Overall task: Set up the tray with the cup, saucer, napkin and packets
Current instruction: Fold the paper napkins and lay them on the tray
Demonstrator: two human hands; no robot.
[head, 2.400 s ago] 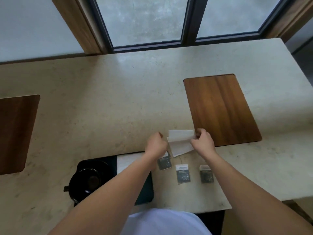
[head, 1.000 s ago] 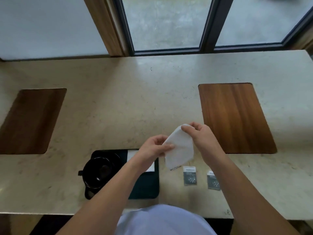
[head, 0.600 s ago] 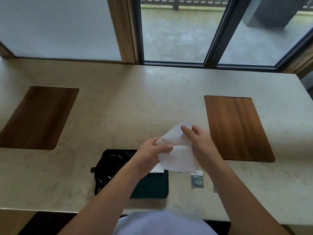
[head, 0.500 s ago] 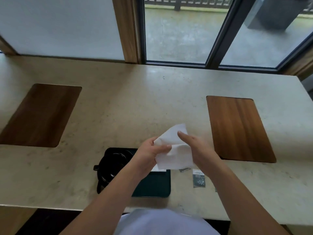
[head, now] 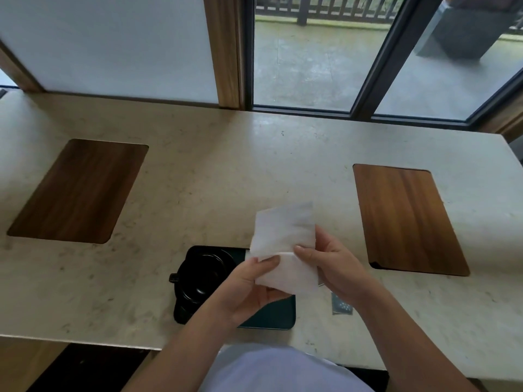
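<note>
Napkin [head: 284, 244] opened out wider since 0.5 s ago — upper flap now standing up.
Left hand [head: 249, 287] and right hand [head: 334, 267] each pinch it above the tray [head: 271, 315]; tabletop [head: 226, 179] beyond is open.

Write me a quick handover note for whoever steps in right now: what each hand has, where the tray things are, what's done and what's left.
Left hand: grip on the napkin's lower left edge.
Right hand: grip on the napkin's right side. The napkin is in the air over the tray's right end, part folded.
Cup sits on the tray's left end; the saucer cannot be told apart under it.
One packet shows on the counter right of the tray; others hidden by the hands.
Done: cup on tray.
Left: finish the napkin, lay it down, add packets.
</note>
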